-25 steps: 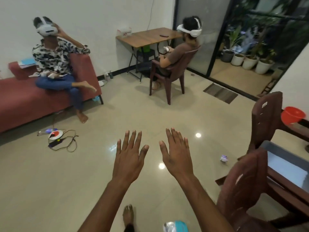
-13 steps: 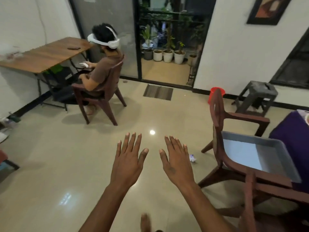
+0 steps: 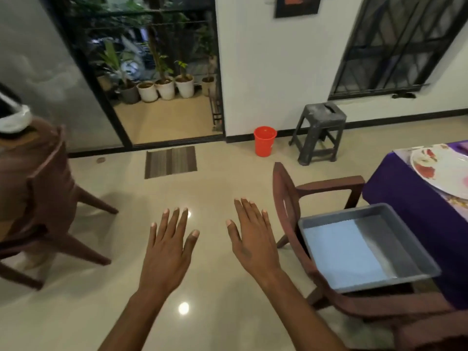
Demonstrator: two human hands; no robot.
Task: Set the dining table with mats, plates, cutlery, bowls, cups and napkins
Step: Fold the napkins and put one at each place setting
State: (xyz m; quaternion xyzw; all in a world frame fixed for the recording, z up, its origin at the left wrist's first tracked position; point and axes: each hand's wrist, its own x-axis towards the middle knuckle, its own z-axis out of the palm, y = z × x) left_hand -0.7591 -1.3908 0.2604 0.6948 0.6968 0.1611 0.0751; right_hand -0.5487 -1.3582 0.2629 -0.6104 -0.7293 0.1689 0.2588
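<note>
My left hand (image 3: 168, 249) and my right hand (image 3: 253, 239) are stretched out in front of me over the floor, palms down, fingers spread, holding nothing. At the right edge stands the dining table (image 3: 405, 198) under a purple cloth, with a white flowered plate (image 3: 445, 171) lying on a pale mat. A grey tray (image 3: 364, 247) rests on the seat of a brown chair (image 3: 286, 198) just right of my right hand; I cannot tell whether anything lies in it.
A second brown chair (image 3: 48, 198) with a seated person is at the left. A red bucket (image 3: 264, 141) and a grey stool (image 3: 320, 133) stand by the far wall. A doormat (image 3: 171, 161) lies before the glass door with potted plants (image 3: 164, 88) outside.
My view has swung to the right: the sofa and wooden desk have left the frame, the dining table and plate have come in. My hands keep the same spread pose.
</note>
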